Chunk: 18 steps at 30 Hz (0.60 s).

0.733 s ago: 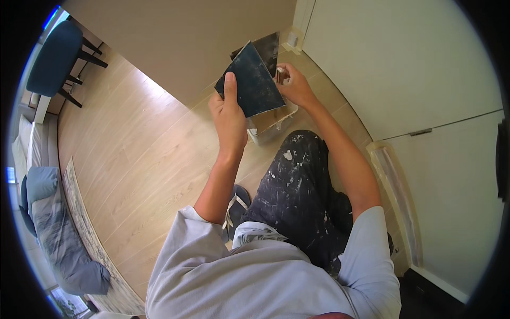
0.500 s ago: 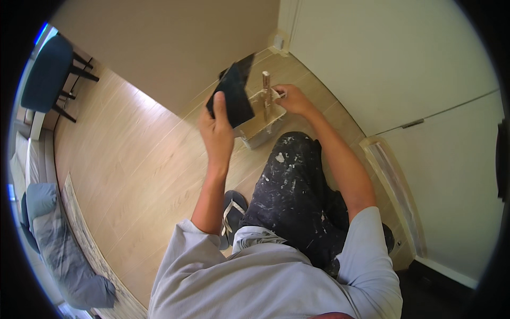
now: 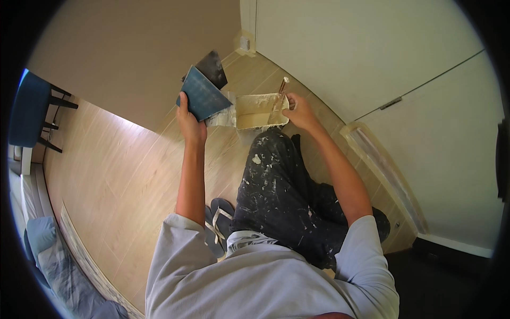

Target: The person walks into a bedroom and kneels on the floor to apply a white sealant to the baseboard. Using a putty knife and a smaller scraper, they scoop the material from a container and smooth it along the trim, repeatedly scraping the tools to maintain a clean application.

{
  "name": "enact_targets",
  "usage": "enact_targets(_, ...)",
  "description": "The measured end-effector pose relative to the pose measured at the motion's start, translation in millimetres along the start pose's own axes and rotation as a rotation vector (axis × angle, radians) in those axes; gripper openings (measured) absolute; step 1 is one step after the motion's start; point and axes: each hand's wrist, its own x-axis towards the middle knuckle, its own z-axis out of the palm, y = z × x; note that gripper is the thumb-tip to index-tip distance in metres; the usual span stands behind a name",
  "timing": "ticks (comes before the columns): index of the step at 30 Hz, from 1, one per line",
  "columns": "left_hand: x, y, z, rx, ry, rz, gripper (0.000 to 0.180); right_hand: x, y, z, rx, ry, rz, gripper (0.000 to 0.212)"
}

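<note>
In my left hand point(image 3: 192, 123) is a flat blue plate point(image 3: 204, 94), gripped with my thumb on its face. A dark flat plate point(image 3: 212, 70) fans out behind it. I cannot tell exactly what kind of tools they are. A whitish smeared flat piece point(image 3: 223, 115) shows just below them, next to the bucket. My right hand point(image 3: 302, 113) is closed on the right rim of a rectangular bucket point(image 3: 241, 126), crusted with pale filler and holding a pale mass. From its right corner a slim stick-like handle point(image 3: 283, 85) leans up, its lower end inside.
My paint-spattered knee point(image 3: 268, 154) is close to the bucket's near side. A brown panel point(image 3: 159, 48) rises ahead, and a pale cabinet point(image 3: 372, 53) stands right. Flip-flops point(image 3: 219, 220) lie on the wood floor point(image 3: 133, 175). A blue chair point(image 3: 29, 109) stands far left.
My left hand has turned the plates, so the blue face shows. The bucket now appears tilted toward me, its inside visible, and its stick leans right. The whole view has shifted.
</note>
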Motion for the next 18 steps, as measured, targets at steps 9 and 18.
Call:
enact_targets(9,27.7,-68.5,-13.3,-0.282,0.111,-0.190,0.045,-22.0,-9.6,-23.7,0.328,0.101,0.309,0.094)
enact_targets(18,32.2,-0.5,-14.3,-0.366,0.196,-0.051,0.028,-98.5,0.4,-47.7,0.855,0.039,0.095,0.074)
